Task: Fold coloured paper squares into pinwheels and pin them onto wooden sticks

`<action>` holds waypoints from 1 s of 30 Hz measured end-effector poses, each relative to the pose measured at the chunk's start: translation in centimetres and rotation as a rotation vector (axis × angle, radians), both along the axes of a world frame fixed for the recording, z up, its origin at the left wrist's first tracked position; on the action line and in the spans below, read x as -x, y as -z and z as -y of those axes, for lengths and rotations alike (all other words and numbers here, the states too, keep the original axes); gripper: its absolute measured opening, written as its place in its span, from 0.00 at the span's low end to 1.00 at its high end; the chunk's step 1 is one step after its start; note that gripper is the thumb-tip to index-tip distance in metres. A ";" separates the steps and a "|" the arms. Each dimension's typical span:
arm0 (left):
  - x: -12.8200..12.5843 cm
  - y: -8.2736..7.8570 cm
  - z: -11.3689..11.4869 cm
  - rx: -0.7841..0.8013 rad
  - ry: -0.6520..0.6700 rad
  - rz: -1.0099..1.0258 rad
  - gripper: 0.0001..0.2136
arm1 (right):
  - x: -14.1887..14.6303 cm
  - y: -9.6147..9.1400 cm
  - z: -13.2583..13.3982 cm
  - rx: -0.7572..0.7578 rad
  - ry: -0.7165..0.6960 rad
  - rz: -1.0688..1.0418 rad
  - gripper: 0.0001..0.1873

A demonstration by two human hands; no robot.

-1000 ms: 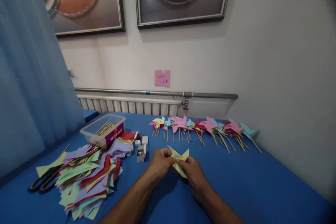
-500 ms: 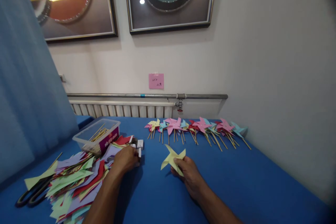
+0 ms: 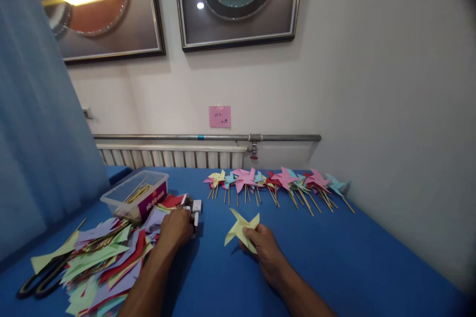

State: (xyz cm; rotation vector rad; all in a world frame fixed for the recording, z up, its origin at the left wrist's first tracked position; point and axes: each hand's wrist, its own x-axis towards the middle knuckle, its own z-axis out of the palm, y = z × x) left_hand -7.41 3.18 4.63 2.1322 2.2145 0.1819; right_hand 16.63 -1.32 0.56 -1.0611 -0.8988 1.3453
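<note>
My right hand (image 3: 262, 243) pinches a folded yellow paper pinwheel (image 3: 240, 228) just above the blue table (image 3: 349, 257), fingers closed on its centre. My left hand (image 3: 174, 228) is stretched to the left, its fingers curled over a small silver and white box (image 3: 195, 209) beside the paper heap. What its fingertips grip is hidden.
A heap of coloured cut paper (image 3: 104, 257) covers the left of the table, with black scissors (image 3: 35, 281) at its edge. A clear tub of wooden sticks (image 3: 137, 193) stands behind it. A row of finished pinwheels on sticks (image 3: 278, 185) lies along the far edge, near the radiator (image 3: 171, 156).
My left hand let go of the yellow pinwheel and moved left to the small box by the paper heap. My right hand kept the pinwheel and drifted slightly left.
</note>
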 end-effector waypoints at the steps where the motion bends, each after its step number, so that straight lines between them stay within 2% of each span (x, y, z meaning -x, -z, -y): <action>1: 0.0 0.0 0.0 0.008 0.006 -0.001 0.11 | 0.0 0.0 0.0 0.008 0.011 -0.011 0.11; 7: 0.0 0.1 -0.1 0.064 0.025 0.002 0.12 | 0.1 0.0 0.0 0.021 0.009 -0.024 0.09; 12: 0.2 0.5 -0.5 -0.006 0.011 -0.055 0.13 | 0.1 -0.1 0.1 0.024 0.017 -0.033 0.08; 16: 0.5 0.5 -0.7 -0.003 -0.017 0.006 0.11 | 0.1 -0.2 0.1 0.020 0.008 -0.031 0.09; 22: 0.8 -0.2 -0.1 0.009 -0.019 0.005 0.13 | 0.2 -0.3 0.0 0.041 0.017 -0.030 0.10; 30: 0.9 -1.0 0.5 -0.024 -0.008 0.085 0.10 | 0.2 -0.3 0.2 0.064 0.022 -0.041 0.12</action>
